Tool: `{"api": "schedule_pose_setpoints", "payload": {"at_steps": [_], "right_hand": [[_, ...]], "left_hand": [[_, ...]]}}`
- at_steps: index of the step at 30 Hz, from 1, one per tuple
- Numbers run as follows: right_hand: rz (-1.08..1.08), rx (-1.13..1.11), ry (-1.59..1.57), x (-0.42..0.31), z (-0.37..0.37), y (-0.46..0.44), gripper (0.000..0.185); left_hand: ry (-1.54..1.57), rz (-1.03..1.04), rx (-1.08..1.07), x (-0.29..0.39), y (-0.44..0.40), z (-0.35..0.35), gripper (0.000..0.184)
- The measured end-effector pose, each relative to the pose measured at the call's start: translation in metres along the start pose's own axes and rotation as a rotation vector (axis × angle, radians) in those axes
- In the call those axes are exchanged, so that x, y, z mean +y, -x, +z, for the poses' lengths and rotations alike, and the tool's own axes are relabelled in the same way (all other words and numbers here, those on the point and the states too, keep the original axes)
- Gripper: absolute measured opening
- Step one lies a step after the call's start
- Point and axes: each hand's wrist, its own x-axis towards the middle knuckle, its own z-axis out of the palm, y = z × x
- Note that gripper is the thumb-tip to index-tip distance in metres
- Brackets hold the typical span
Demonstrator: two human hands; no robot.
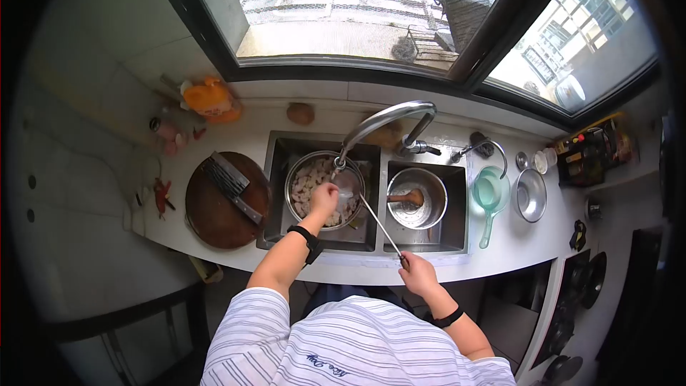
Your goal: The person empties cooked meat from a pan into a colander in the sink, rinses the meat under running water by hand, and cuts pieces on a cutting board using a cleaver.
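In the left sink basin stands a wide metal pot (pixel 288 198) with many pale chunks of what looks like cut meat (pixel 306 184). My left hand (pixel 325 199) is over the pot with its fingers curled together at the ladle's bowl; what they pinch, if anything, cannot be made out. My right hand (pixel 419 274), at the front counter edge, is closed around the dark grip of a long-handled ladle (pixel 382 225). Its thin metal shaft slants up and left, ending in a bowl over the chunks. The curved faucet (pixel 389 112) has its spout above the pot.
In the right basin, a metal pot (pixel 433 216) holds a wooden-looking utensil (pixel 407 199). Left, a cleaver (pixel 232 184) lies on a round chopping board (pixel 205 221). A green dipper (pixel 489 200) and metal bowl (pixel 531 195) stand right. Red peppers (pixel 163 195) lie far left.
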Motion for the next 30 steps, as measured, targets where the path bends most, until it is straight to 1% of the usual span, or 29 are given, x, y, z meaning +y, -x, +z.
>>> {"api": "schedule_pose_setpoints", "payload": {"at_steps": [1,2,3,4,5,6,7,8,9,10,11,12,13,14,15,16,17,18,20,21,23,24,25,26,27,28,29,30], "right_hand": [[-0.101,0.132,0.078,0.002,0.002,0.002,0.035],[-0.099,0.141,0.077,0.003,0.001,0.004,0.035],[-0.069,0.169,0.170,0.003,0.000,0.006,0.030],[-0.037,0.200,0.263,0.004,-0.003,0.008,0.026],[-0.062,0.287,0.313,0.007,-0.002,0.012,0.020],[-0.050,0.304,0.314,0.009,-0.004,0.017,0.020],[-0.036,0.349,0.357,0.010,-0.009,0.024,0.021],[-0.011,0.399,0.404,0.014,-0.013,0.032,0.023],[-0.019,0.447,0.430,0.020,-0.017,0.042,0.023],[-0.010,0.506,0.461,0.028,-0.020,0.052,0.024],[-0.017,0.572,0.470,0.039,-0.021,0.062,0.026],[0.032,0.547,0.500,0.049,-0.020,0.072,0.027],[0.070,0.519,0.478,0.057,-0.023,0.083,0.028],[0.108,0.492,0.448,0.063,-0.026,0.095,0.029],[0.112,0.528,0.416,0.065,-0.034,0.110,0.025],[0.124,0.579,0.389,0.070,-0.045,0.127,0.022],[0.169,0.628,0.355,0.078,-0.051,0.146,0.023],[0.249,0.699,0.351,0.085,-0.061,0.168,0.023],[0.368,0.797,0.174,0.095,-0.082,0.213,0.024],[0.411,0.933,0.083,0.103,-0.095,0.235,0.025],[0.631,1.076,-0.035,0.135,-0.121,0.276,0.028],[0.608,1.212,-0.103,0.164,-0.131,0.297,0.031],[0.650,1.303,-0.097,0.192,-0.145,0.317,0.034],[0.718,1.357,-0.170,0.224,-0.159,0.336,0.039],[0.723,1.455,-0.220,0.266,-0.171,0.353,0.041],[0.781,1.488,-0.211,0.308,-0.187,0.370,0.043],[0.886,1.476,-0.178,0.366,-0.200,0.387,0.043],[0.986,1.450,-0.197,0.385,-0.227,0.404,0.044]], "left_hand": [[-0.001,0.008,-0.003,-0.002,-0.007,-0.002,0.020],[0.436,-0.279,0.046,-0.004,-0.018,-0.003,0.020],[0.873,-0.568,0.090,0.000,-0.026,-0.007,0.019],[0.875,-0.558,0.081,0.003,-0.033,-0.010,0.019],[1.058,-0.592,0.063,0.008,-0.039,-0.012,0.020],[1.241,-0.625,0.036,0.015,-0.045,-0.013,0.021],[1.276,-0.611,0.042,0.029,-0.047,-0.016,0.024],[1.373,-0.496,-0.118,0.004,-0.062,-0.005,0.027],[1.349,-0.494,-0.070,0.036,-0.054,-0.016,0.026],[1.449,-0.418,-0.114,0.030,-0.062,-0.007,0.024],[1.469,-0.363,-0.173,0.019,-0.070,0.000,0.022],[1.477,-0.490,-0.221,0.012,-0.076,0.001,0.020],[1.374,-0.616,-0.055,0.044,-0.061,-0.007,0.017],[1.223,-0.517,0.036,0.039,-0.060,-0.001,0.018],[1.227,-0.570,-0.002,0.034,-0.063,-0.001,0.019],[1.261,-0.461,-0.057,0.029,-0.060,-0.001,0.018],[1.297,-0.351,-0.112,0.025,-0.056,-0.001,0.017],[1.282,-0.320,-0.141,0.030,-0.057,0.001,0.017],[1.158,-0.316,-0.105,0.059,-0.058,0.013,0.018],[1.078,-0.313,-0.075,0.072,-0.056,0.018,0.018],[0.900,-0.273,0.015,0.098,-0.047,0.028,0.020],[0.796,-0.241,0.064,0.113,-0.038,0.033,0.021],[0.681,-0.195,0.121,0.126,-0.030,0.037,0.023],[0.563,-0.148,0.188,0.139,-0.019,0.041,0.024],[0.441,-0.086,0.256,0.151,-0.005,0.045,0.026],[0.325,-0.028,0.333,0.166,0.010,0.051,0.027],[0.223,0.030,0.415,0.181,0.027,0.057,0.029],[0.127,0.081,0.503,0.197,0.046,0.061,0.031]]}}
